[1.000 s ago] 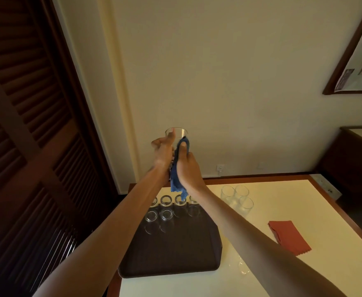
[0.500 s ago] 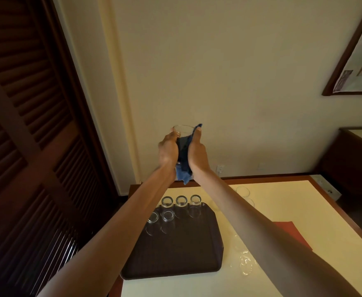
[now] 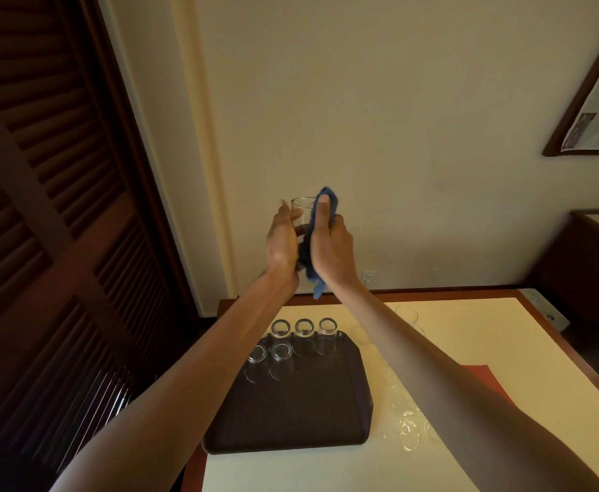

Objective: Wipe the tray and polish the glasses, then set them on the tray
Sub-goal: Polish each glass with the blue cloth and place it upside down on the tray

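Holding a glass up in front of the wall, well above the bench. Gripping it from the left with the left hand, thumb up along the near side toward the rim, fingers curled round the far side and dimly seen through the glass. Pressing a blue cloth against the right side with the right hand, thumb pinning the top fold at the rim, fingers clenched round cloth and glass together, with a loose end hanging between the two wrists. Glass upright, mouth up.

Below, on the bench's left part, a dark tray. At its far end, five upturned glasses, apparently base-up: three in a back row, two just in front toward the left, all close together. Bare tray nearer the camera.

Right of the tray, on the pale bench top, loose glasses near the tray's near corner, partly hidden by the right forearm, count not clear; fainter ones farther back. Beyond the forearm, a red cloth lying flat, mostly covered from view.

At left, a dark louvred door. On the wall, a socket just above the bench edge and a framed picture at upper right. Below that, a dark cabinet.
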